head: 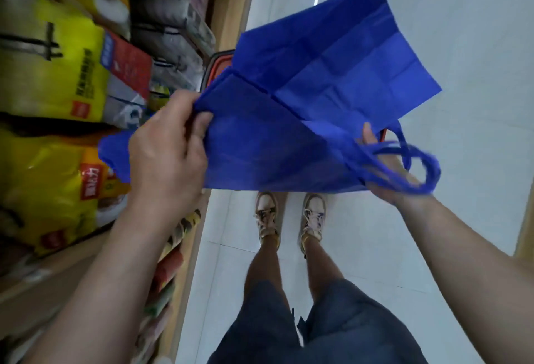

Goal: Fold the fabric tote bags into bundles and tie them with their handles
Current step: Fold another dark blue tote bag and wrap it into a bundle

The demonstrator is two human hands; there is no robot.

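Left hand (170, 144) pinches one end of a blue non-woven fabric tote bag (289, 147), its length stretched crosswise to the right hand (387, 178), which grips the looped-handle (429, 168) end.

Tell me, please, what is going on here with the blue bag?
A person stands beside shop shelves, holding a blue tote bag in the air. The left hand pinches one edge of the cloth; the right hand holds the end with the handles. The bag is creased but spread out, not yet a bundle, and the handles hang untied.
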